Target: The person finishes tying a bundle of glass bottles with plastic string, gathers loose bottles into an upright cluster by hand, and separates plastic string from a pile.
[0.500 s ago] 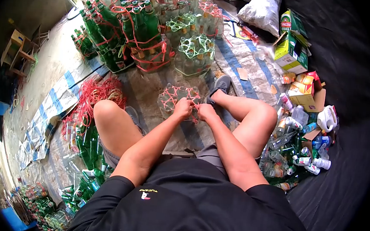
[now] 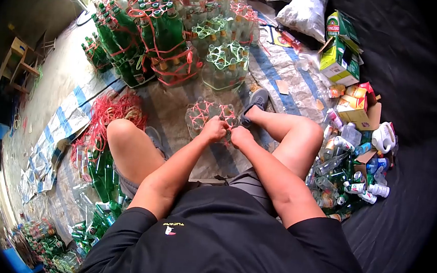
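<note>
Between my feet stands a bundle of clear glass bottles [image 2: 195,120], seen from above. Red plastic twine [image 2: 206,111] criss-crosses between the bottle necks in a star-like web. At the bundle's near right edge, my left hand [image 2: 215,129] is closed with the fingers pinched on the twine. Close beside it, my right hand [image 2: 241,137] is also closed on the twine, the two hands almost touching. Short red ends show just below them. The exact grip of the fingertips is hidden by the hands.
Tied bundles of green bottles [image 2: 162,32] and clear bottles [image 2: 225,67] stand ahead. Loose red twine [image 2: 118,110] lies by my left knee, above loose green bottles [image 2: 104,171]. To the right are cardboard boxes [image 2: 356,109], a white jug [image 2: 384,138] and mixed bottles [image 2: 332,163].
Both hands stay closed at the bundle's near edge, with the right hand shifted slightly down. The whole view has moved a little to the left and up. The bundle stays in place.
</note>
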Tool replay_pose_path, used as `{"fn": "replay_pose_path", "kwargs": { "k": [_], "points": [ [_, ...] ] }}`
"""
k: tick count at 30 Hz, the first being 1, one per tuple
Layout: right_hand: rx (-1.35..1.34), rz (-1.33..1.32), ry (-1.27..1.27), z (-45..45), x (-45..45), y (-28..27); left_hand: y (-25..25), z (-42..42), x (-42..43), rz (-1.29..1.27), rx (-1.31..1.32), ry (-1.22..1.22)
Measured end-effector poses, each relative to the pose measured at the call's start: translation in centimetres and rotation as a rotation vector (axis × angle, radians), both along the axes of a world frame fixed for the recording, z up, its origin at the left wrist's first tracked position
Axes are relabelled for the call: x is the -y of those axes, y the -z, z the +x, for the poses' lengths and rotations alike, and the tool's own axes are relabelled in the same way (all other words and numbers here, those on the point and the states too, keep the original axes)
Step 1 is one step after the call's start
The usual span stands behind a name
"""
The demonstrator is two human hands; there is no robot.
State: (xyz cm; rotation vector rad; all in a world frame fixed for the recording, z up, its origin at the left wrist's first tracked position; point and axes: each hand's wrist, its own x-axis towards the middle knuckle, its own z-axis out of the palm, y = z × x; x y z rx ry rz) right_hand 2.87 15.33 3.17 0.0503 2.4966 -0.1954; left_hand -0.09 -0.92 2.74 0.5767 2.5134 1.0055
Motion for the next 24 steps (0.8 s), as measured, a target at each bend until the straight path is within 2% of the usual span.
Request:
{"fn": "replay_pose_path", "kwargs": {
  "k": [2, 4, 6, 8, 10, 13, 17, 20, 22, 24],
  "points": [
    [-0.016, -0.054, -0.001, 0.2, -0.3, -0.6, -0.7, 0.6, -0.2, -0.07, 0.018, -0.049],
    [-0.024, -0.101, -0.015, 0.3, -0.7, -0.4, -2.4, 1.4, -0.2, -0.096, -0.104, -0.033],
    [0.021, -0.199, 0.04, 0.8, -0.9, -0.4, -1.6, 1.5, 0.1, -0.072, -0.071, -0.02],
    [0.052, -0.195, -0.004, 1.2, -1.3, -0.9, -1.3, 1.7, 0.1, -0.023, -0.099, -0.012],
    [-0.077, -0.087, -0.105, 1.4, -1.2, -1.1, -1.3, 1.7, 0.2, -0.015, -0.139, 0.0],
    [-0.097, -0.092, -0.055, 2.5, -0.3, -1.6, -0.9, 2.1, 0.5, 0.025, -0.189, 0.004],
    [-0.103, -0.134, -0.14, 2.1, -1.4, 2.4, 0.5, 1.7, 0.6, 0.047, -0.255, 0.009],
    [-0.128, -0.177, -0.121, 2.6, -1.1, 0.2, 0.7, 1.5, 0.6, 0.035, -0.237, 0.019],
    [-0.253, -0.292, -0.185, 3.0, -1.7, 2.5, 1.8, 1.4, 0.7, 0.046, -0.304, 0.039],
    [-0.089, -0.206, -0.11, 2.3, -0.6, 2.0, 2.3, 1.2, 1.0, 0.049, -0.317, 0.053]
  ]
}}
